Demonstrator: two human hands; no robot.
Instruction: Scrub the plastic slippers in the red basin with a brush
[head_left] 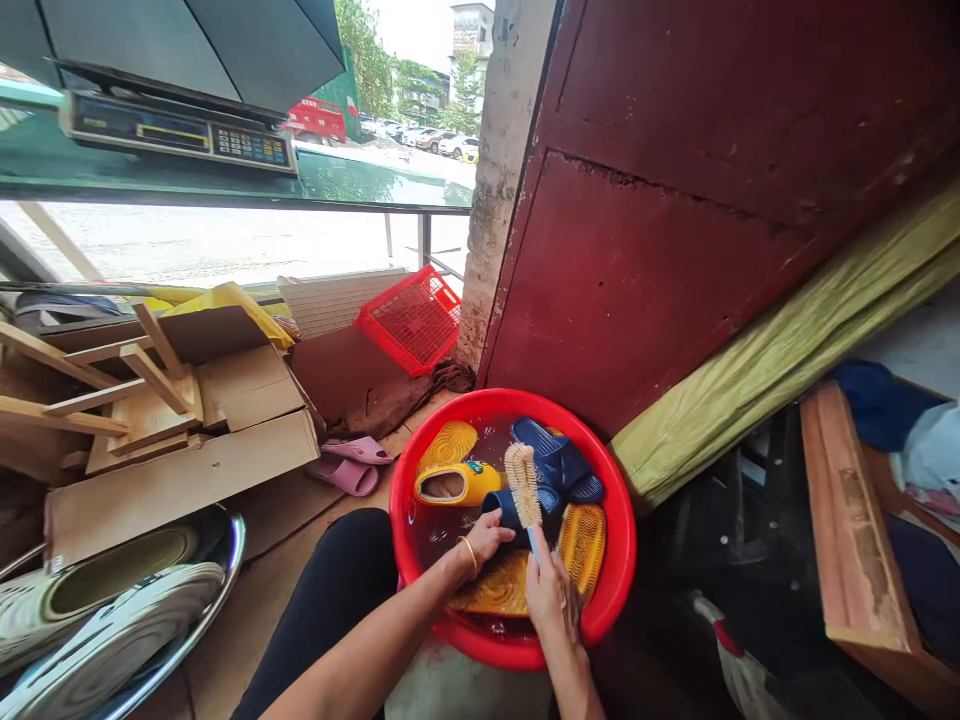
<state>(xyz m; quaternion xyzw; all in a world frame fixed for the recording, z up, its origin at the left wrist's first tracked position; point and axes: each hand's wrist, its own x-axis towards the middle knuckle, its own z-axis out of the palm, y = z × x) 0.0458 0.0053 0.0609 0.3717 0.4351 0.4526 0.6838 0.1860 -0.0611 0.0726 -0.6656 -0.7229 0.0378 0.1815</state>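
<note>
A red basin (624, 520) of water holds several slippers. My left hand (486, 540), with a gold bangle at the wrist, grips a dark blue slipper (510, 508) by its near end. In my right hand (551, 592) is a brush (523, 482) with pale bristles and a light blue handle, raised just over that slipper. More blue slippers (551, 455) lie at the basin's back right. A yellow slipper (480, 484) sits upright at the left. Yellow soles show behind it, below my hands and at the right.
Pink slippers (352, 465) lie on the floor left of the basin. Further left are cardboard (247, 385), a wooden stool (161, 400) and a metal basin (234, 560) with shoes. A red crate (412, 320) leans behind; a dark red door (600, 290) stands close at the back right.
</note>
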